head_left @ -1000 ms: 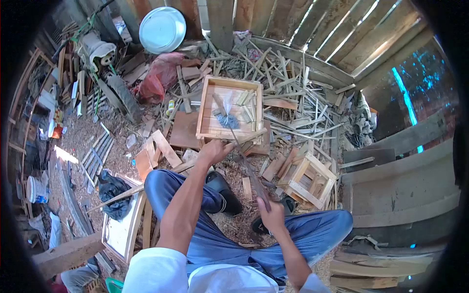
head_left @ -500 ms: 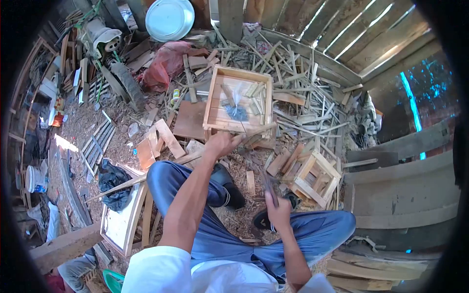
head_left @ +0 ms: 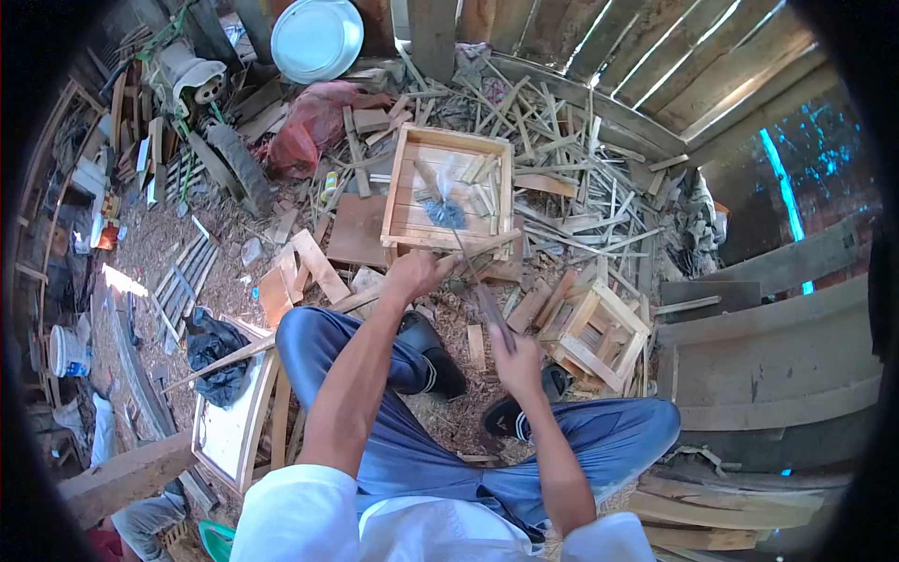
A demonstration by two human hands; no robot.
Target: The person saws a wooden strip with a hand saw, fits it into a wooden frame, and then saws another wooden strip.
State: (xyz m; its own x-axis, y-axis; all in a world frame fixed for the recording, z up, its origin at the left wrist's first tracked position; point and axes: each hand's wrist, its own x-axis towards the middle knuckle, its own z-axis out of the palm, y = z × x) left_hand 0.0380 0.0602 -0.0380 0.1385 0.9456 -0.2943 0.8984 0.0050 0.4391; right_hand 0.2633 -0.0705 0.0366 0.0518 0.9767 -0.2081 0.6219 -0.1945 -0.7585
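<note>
Wooden slat (head_left: 482, 245) is running on a slant through the middle of the frame, and the left hand (head_left: 412, 276) is gripping it with the fingers wrapped fully round, the arm reaching out above the left knee. Its far end is lying against the near rim of an open wooden crate (head_left: 393, 187) just above centre. The right hand (head_left: 515, 361) is sitting lower and to the right, fist clenched on the handle of a long blade (head_left: 491, 314). That blade is pointing up and slightly left toward the slat, and whether its edge is touching the wood is not clear.

Inside the crate a clear plastic bag (head_left: 448, 208) with something dark in it is lying among a few short sticks. A smaller slatted crate (head_left: 595, 332) is standing just right of the blade. The person is sitting in blue trousers with black shoes (head_left: 435, 361) planted on ground (head_left: 459, 417) that is covered in wood chips and shavings.

A heap of thin offcut strips (head_left: 581, 187) is spreading across the upper right, against a plank wall (head_left: 674, 66) with daylight showing through its gaps. A red sack (head_left: 304, 131) and a pale round basin (head_left: 316, 37) are lying at upper left, and a black bag (head_left: 213, 361) is sitting at mid left beside a wooden frame
</note>
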